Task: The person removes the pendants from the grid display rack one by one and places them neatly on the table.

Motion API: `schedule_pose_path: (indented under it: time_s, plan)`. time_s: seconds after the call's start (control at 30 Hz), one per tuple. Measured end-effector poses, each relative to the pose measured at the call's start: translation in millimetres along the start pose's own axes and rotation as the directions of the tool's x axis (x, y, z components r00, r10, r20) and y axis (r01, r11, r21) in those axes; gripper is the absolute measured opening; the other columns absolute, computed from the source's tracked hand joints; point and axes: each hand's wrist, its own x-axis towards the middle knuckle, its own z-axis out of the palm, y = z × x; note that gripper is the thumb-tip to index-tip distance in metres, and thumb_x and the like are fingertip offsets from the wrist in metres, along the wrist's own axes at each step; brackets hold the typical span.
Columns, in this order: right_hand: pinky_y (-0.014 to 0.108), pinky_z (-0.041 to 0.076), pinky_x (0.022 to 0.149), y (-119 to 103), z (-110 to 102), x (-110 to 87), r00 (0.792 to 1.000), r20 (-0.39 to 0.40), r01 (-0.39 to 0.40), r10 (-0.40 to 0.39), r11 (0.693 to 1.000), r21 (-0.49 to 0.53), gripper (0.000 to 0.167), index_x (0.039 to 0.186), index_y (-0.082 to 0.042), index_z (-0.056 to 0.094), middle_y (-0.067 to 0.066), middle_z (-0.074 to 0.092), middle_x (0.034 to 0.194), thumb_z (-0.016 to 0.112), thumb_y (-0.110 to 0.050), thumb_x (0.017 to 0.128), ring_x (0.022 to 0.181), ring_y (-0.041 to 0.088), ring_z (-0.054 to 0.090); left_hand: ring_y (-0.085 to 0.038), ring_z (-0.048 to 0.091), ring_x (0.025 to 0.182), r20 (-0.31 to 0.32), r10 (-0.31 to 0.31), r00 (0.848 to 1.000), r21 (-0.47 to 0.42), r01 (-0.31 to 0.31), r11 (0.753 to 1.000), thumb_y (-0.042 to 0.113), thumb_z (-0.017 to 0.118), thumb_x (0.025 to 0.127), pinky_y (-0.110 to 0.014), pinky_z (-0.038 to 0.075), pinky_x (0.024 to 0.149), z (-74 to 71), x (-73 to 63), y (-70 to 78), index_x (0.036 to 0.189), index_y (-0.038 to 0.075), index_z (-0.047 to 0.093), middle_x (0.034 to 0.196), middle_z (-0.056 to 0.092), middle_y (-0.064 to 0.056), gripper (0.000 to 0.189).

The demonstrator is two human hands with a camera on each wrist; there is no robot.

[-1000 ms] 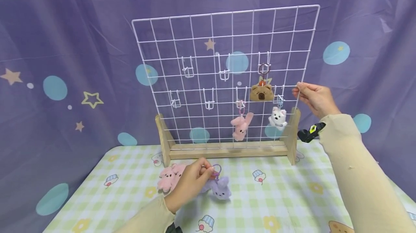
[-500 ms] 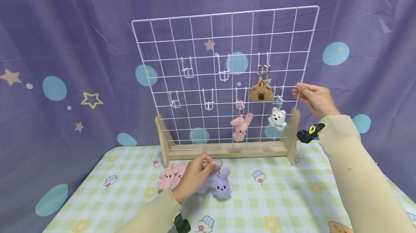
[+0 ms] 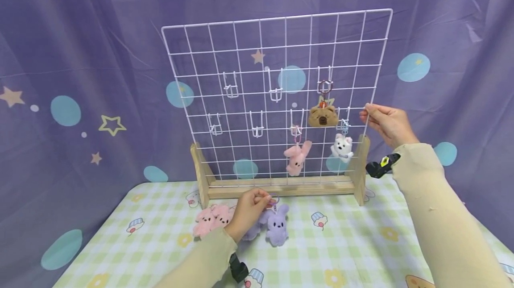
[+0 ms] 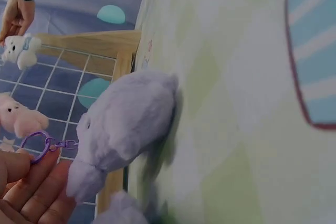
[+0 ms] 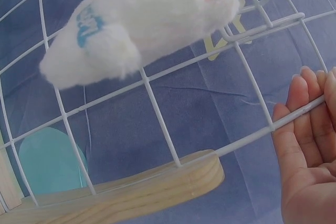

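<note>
In the head view my left hand [image 3: 250,210] pinches the purple ring [image 4: 32,148] of a purple plush bunny keychain [image 3: 277,225]. The bunny hangs upright low over the tablecloth, close to the rack's wooden base. Behind that hand lies a second purple plush [image 3: 252,232], partly hidden, and pink plush toys [image 3: 210,219] sit to its left. My right hand [image 3: 389,123] grips the right edge wire of the white grid rack [image 3: 286,47], just above the wooden side post. Nearest to it on the rack is a white plush dog keychain [image 3: 342,147].
Several white hooks [image 3: 257,131] stick out from the grid. A brown bear keychain [image 3: 323,116] and a pink bunny keychain [image 3: 297,158] hang on its right half. The rack's wooden base [image 3: 277,189] stands at the back of the checked tablecloth [image 3: 333,243].
My left hand has moved slightly up and to the right, lifting the purple bunny from lying tilted to hanging upright. The right hand keeps its grip on the rack edge.
</note>
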Motion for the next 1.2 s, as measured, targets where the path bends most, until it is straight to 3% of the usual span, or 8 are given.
schedule_pose_path:
  time_s: [0.07, 0.17, 0.33, 0.53, 0.83, 0.97, 1.2]
  plan:
    - [0.016, 0.053, 0.074, -0.2, 0.0, 0.1, 1.0, -0.004, -0.001, 0.001, 1.0, -0.004, 0.014, 0.079, -0.018, 0.074, -0.003, 0.071, 0.076, 0.064, -0.015, 0.089, 0.073, 0.006, 0.067, -0.038, 0.067, 0.085, -0.009, -0.014, 1.0, -0.002, 0.014, 1.0, -0.003, 0.057, 0.09, -0.04, 0.055, 0.073, 2.4, 0.3, 5.7, 0.091, -0.013, 0.059, 0.088, 0.068, -0.027, 0.011]
    - [0.017, 0.053, 0.074, -0.4, 0.1, -0.3, 1.0, 0.003, -0.002, 0.002, 1.0, 0.013, 0.014, 0.079, -0.017, 0.074, -0.002, 0.071, 0.076, 0.064, -0.014, 0.089, 0.072, 0.007, 0.067, -0.036, 0.068, 0.082, -0.032, -0.051, 0.998, 0.003, 0.051, 0.999, -0.002, 0.058, 0.09, -0.036, 0.056, 0.069, 5.9, 3.9, 2.4, 0.091, -0.012, 0.061, 0.087, 0.069, -0.025, 0.011]
    - [0.017, 0.053, 0.073, -0.8, -0.1, -1.7, 1.0, 0.005, -0.009, 0.009, 1.0, 0.027, 0.015, 0.079, -0.017, 0.074, -0.002, 0.071, 0.075, 0.064, -0.013, 0.089, 0.072, 0.007, 0.067, -0.023, 0.069, 0.076, -0.072, -0.103, 0.992, 0.024, 0.105, 0.994, 0.003, 0.061, 0.089, -0.023, 0.054, 0.062, 10.0, 13.6, -16.0, 0.091, -0.007, 0.065, 0.084, 0.071, -0.017, 0.011]
    - [0.018, 0.054, 0.072, -0.9, -0.7, -1.7, 0.999, 0.035, -0.018, 0.013, 0.992, 0.125, 0.016, 0.08, -0.011, 0.074, 0.002, 0.071, 0.075, 0.062, -0.008, 0.089, 0.07, 0.01, 0.068, -0.022, 0.068, 0.074, -0.097, -0.121, 0.988, 0.013, 0.123, 0.992, 0.003, 0.063, 0.088, -0.026, 0.055, 0.064, 12.3, 17.5, -20.4, 0.091, -0.008, 0.066, 0.084, 0.071, -0.018, 0.012]
    - [0.017, 0.054, 0.072, -1.4, -0.7, -2.6, 0.999, 0.034, -0.017, 0.013, 0.994, 0.111, 0.017, 0.08, -0.013, 0.074, 0.002, 0.071, 0.075, 0.061, -0.008, 0.09, 0.071, 0.009, 0.068, -0.023, 0.069, 0.077, -0.1, -0.153, 0.983, -0.047, 0.149, 0.988, 0.004, 0.065, 0.087, -0.028, 0.056, 0.066, 13.9, 19.3, -23.4, 0.094, -0.01, 0.067, 0.086, 0.071, -0.02, 0.016]
    - [0.017, 0.054, 0.072, -1.4, 0.0, -3.2, 0.999, 0.036, -0.012, 0.008, 0.993, 0.118, 0.017, 0.08, -0.012, 0.074, 0.002, 0.071, 0.075, 0.061, -0.007, 0.09, 0.07, 0.009, 0.068, -0.029, 0.068, 0.079, -0.098, -0.146, 0.984, -0.044, 0.142, 0.989, 0.002, 0.065, 0.087, -0.031, 0.057, 0.067, 13.5, 16.9, -16.0, 0.096, -0.012, 0.067, 0.087, 0.07, -0.022, 0.017]
    - [0.017, 0.054, 0.072, -1.0, -0.2, -3.0, 0.999, 0.037, -0.024, 0.019, 0.992, 0.124, 0.016, 0.081, -0.012, 0.074, 0.002, 0.071, 0.076, 0.062, -0.008, 0.09, 0.071, 0.009, 0.068, -0.038, 0.066, 0.083, -0.098, -0.144, 0.985, -0.023, 0.142, 0.99, -0.001, 0.063, 0.087, -0.037, 0.057, 0.07, 13.2, 6.7, 12.7, 0.096, -0.016, 0.065, 0.089, 0.068, -0.027, 0.017]
